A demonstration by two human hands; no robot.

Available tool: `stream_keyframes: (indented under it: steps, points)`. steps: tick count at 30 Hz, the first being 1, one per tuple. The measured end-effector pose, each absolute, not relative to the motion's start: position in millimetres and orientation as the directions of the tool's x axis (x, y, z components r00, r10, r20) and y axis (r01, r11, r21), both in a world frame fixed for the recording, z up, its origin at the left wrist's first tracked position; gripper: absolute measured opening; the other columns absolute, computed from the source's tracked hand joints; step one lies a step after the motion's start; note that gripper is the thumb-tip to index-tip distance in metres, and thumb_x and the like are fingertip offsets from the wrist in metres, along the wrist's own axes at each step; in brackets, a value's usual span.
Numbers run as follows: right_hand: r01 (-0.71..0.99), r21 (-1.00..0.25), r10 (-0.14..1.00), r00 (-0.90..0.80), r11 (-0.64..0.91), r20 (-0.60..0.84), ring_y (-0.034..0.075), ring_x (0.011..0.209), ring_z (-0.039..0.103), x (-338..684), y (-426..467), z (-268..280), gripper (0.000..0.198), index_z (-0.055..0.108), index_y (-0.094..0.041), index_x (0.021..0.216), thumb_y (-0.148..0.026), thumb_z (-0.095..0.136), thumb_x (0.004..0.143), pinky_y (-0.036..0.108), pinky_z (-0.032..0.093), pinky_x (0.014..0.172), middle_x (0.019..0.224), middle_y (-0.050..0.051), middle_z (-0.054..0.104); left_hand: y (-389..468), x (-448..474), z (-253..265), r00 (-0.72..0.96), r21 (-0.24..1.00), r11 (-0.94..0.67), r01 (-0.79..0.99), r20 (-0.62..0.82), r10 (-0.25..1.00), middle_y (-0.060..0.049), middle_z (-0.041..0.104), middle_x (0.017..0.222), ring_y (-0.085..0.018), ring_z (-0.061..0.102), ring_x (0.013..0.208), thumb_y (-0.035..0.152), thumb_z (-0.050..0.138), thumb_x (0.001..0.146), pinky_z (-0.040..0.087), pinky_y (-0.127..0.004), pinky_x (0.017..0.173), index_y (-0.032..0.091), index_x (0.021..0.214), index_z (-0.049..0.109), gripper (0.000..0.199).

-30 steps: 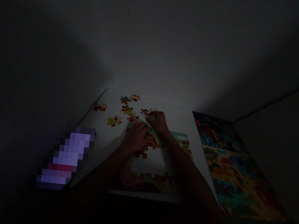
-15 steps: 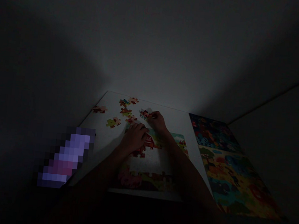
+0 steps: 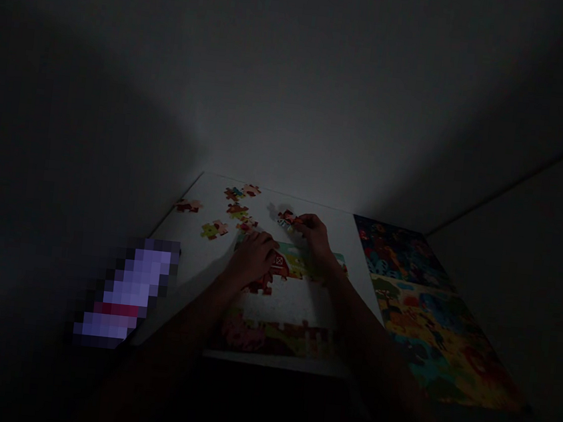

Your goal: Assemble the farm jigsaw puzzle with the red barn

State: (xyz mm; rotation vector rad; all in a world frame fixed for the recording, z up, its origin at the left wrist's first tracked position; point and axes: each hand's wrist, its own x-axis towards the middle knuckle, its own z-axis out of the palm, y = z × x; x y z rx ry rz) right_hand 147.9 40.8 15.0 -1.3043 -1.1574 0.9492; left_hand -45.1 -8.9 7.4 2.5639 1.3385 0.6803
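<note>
On the white tabletop lies a partly assembled jigsaw puzzle, its farm picture showing a red barn along the upper strip. Across the puzzle's upper left corner rests my left hand, open and flat with the fingers stretched forward. My right hand is closed on a jigsaw piece in red and white, pinched at its right side just beyond the puzzle's top edge. A lower strip of joined pieces, pink at the left, lies nearer to me in shadow.
Several loose puzzle pieces are scattered at the table's far left. Two colourful animal pictures lie along the right side. At the left table edge is a bright, pixelated area. A pale wall rises behind; the light is dim.
My right hand has moved to the right with the jigsaw piece pinched in it. The left hand stays on the puzzle's upper left corner.
</note>
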Motion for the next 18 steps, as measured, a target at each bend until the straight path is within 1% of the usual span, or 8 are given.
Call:
stream_keyframes:
  steps: [4,7,11,15,18]
  points:
    - [0.134,-0.990,0.976,0.208,0.042,0.070,0.016,0.073,0.055,160,21,19,0.032,0.059,-0.020,0.078,-0.040,0.074,0.057,0.026,0.041,0.061,0.080,0.001,0.065,-9,-45,6,0.494,0.350,-0.591,0.727,0.331,0.804,-0.006,0.062,0.109,-0.024,0.051,0.106,0.017,0.052,0.090,0.042,-0.041,0.100,0.019,0.105,0.068,0.022]
    - [0.134,-0.991,0.982,0.181,0.027,0.051,0.015,0.073,0.055,166,7,18,0.031,0.059,-0.020,0.079,-0.039,0.075,0.059,0.027,0.042,0.064,0.080,0.000,0.064,-9,-46,6,0.497,0.354,-0.594,0.723,0.331,0.802,-0.006,0.062,0.110,-0.024,0.052,0.105,0.018,0.051,0.091,0.041,-0.042,0.100,0.020,0.106,0.068,0.023]
    - [0.141,-0.990,0.995,0.099,0.000,0.014,0.015,0.072,0.056,169,-16,18,0.029,0.059,-0.021,0.079,-0.038,0.076,0.063,0.028,0.045,0.068,0.078,-0.001,0.064,-9,-46,6,0.499,0.355,-0.593,0.722,0.326,0.803,-0.007,0.062,0.110,-0.024,0.051,0.106,0.018,0.050,0.091,0.041,-0.043,0.101,0.019,0.107,0.068,0.024]
    - [0.152,-0.988,0.999,0.010,-0.040,-0.039,0.014,0.070,0.056,171,-37,20,0.029,0.058,-0.021,0.079,-0.039,0.076,0.064,0.028,0.045,0.066,0.077,-0.001,0.064,-9,-46,7,0.498,0.346,-0.592,0.728,0.328,0.803,-0.006,0.062,0.108,-0.024,0.052,0.104,0.018,0.050,0.091,0.041,-0.043,0.099,0.020,0.105,0.068,0.023]
    - [0.130,-0.990,0.998,-0.019,-0.055,-0.058,0.013,0.068,0.055,172,-46,18,0.030,0.057,-0.021,0.079,-0.038,0.076,0.064,0.026,0.044,0.063,0.077,-0.001,0.063,-10,-45,8,0.493,0.366,-0.588,0.721,0.325,0.807,-0.007,0.063,0.106,-0.024,0.053,0.105,0.018,0.051,0.090,0.042,-0.042,0.099,0.019,0.103,0.069,0.022]
